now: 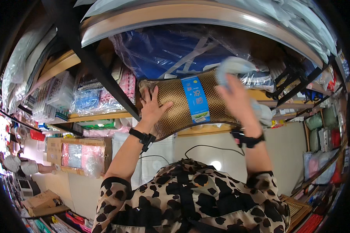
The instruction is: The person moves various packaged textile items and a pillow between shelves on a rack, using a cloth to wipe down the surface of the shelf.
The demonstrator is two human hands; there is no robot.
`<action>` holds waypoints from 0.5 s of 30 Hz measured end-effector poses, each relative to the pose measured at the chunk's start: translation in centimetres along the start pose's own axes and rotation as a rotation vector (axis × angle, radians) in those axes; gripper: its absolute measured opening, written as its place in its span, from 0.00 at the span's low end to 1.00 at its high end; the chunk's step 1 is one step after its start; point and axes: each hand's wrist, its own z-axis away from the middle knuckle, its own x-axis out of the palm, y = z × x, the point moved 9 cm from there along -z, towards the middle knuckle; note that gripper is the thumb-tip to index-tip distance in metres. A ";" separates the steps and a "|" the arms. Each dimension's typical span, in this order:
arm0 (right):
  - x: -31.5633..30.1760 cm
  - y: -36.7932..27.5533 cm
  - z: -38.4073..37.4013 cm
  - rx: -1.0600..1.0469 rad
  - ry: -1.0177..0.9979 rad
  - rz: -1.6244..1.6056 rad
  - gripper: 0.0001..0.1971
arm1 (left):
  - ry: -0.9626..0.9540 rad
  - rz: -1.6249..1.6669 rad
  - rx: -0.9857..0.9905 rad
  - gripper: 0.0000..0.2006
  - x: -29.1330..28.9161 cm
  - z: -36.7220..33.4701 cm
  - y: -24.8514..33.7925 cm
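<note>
A woven golden-brown pillow (169,105) in clear wrapping lies in front of me at the shelf edge. Around its middle runs a blue paper band (194,97) with a small picture at its lower end. My left hand (153,108) rests on the pillow's left end, fingers spread. Over its right end is my right hand (239,101), smeared by motion, with a pale blue and white cloth (235,66) bunched in it. Part of the cloth hangs past the hand's right side. The fingers' exact grip on it is blurred.
Behind the pillow sits a large blue package (155,50) in plastic. Wrapped textiles (118,85) fill the shelf to the left, beside a black upright post (101,73). An open carton (81,155) stands on the floor at left. Further left is another person (21,165).
</note>
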 end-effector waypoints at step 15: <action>4.6 15.3 0.6 0.236 -0.061 0.415 0.14 | 0.048 -0.125 0.029 0.39 0.5 -0.6 0.4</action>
